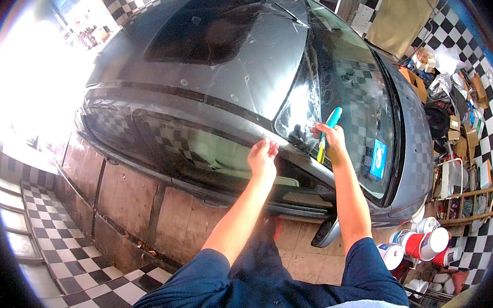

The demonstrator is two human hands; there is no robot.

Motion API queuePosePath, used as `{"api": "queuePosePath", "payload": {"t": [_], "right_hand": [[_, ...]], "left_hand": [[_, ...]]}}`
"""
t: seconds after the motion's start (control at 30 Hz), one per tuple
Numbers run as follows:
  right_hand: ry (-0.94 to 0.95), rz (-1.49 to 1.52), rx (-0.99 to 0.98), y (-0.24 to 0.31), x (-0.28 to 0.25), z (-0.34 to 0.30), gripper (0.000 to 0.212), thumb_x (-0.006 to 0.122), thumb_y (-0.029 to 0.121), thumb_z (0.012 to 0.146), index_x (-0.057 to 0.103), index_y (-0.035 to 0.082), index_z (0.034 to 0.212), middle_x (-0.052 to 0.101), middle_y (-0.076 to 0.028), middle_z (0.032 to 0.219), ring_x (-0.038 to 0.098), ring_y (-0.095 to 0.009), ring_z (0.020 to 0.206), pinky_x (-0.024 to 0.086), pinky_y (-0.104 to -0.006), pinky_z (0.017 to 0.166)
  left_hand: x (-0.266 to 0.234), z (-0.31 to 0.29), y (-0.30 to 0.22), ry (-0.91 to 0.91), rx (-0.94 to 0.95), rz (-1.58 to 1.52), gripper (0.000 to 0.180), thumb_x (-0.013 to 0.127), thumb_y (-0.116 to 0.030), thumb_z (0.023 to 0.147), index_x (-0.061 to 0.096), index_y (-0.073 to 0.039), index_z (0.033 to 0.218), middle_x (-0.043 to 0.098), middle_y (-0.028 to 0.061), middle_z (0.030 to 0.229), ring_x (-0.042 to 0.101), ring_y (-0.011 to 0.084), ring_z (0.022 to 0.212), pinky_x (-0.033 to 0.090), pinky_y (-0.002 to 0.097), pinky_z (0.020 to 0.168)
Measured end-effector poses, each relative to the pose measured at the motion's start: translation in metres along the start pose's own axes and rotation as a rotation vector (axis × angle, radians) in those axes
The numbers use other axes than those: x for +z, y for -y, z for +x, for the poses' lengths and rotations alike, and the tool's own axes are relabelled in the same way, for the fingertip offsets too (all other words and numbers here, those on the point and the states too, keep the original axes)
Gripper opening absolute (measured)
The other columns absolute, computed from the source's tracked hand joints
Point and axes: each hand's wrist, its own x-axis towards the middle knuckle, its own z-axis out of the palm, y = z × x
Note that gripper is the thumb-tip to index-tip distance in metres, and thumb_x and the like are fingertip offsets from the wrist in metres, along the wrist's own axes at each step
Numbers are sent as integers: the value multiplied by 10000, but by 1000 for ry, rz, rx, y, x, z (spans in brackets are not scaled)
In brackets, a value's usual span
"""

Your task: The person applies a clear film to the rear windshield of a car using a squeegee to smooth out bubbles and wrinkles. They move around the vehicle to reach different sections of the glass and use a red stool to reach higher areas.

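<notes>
Covering the roof and upper windscreen of the grey car [215, 83], a clear film [264, 69] lies mostly flat, though creases and small bubbles still show across it, and its lower edge near the roof pillar looks loose. The right hand [330, 140] is curled around a teal and yellow squeegee [328, 132], holding it against the film at the corner where windscreen meets pillar. The left hand [263, 157] rests with fingers spread lightly, fingertips pressing the film's edge down on the pillar just beside it. By the look of it, the sheet is laid and positioned, while the smoothing and edge work remain only partly done. Beyond the car, red and white tubs [421, 242] stand on the floor, and cluttered shelves [462, 120] line the chequered wall [463, 36].
</notes>
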Motion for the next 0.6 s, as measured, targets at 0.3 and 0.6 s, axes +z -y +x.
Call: {"api": "queuePosePath", "payload": {"t": [0.3,0.6], "right_hand": [[-13,-40,-35,-12,-5,3,139,666,73,735,590,-26,797,620,-109,682,602,-166,583,466,-261,543],[6,-34,-19,-20,-5,3,97,642,70,756,598,-16,747,592,-72,628,542,-142,508,429,-264,487]], "left_hand": [[4,-11,-6,111,139,153,154,626,-126,830,592,10,896,635,106,784,621,194,689,487,289,625],[6,-18,-11,151,169,158,118,611,-104,835,592,2,882,641,109,809,626,201,713,502,303,670]]}}
